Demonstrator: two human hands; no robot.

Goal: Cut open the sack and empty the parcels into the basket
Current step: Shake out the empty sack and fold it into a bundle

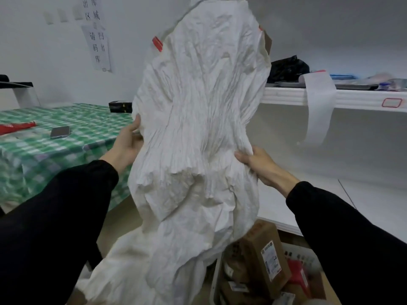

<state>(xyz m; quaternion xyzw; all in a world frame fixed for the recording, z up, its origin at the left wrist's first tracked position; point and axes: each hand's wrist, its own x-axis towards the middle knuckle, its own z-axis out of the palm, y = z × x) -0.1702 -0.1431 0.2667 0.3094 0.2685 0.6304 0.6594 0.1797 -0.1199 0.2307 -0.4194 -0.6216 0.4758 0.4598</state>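
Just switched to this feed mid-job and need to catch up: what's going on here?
A person holds a crumpled white woven sack up with both hands. The left hand grips its left edge and the right hand pinches its right edge. The sack hangs limp, its lower end trailing beside the white plastic basket, where brown cardboard parcels already lie. Whether any remain inside cannot be seen.

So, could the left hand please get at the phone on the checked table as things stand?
Probably not at once: the left hand grips the sack. The phone lies uncovered on the table with nothing between them, so letting go should suffice.
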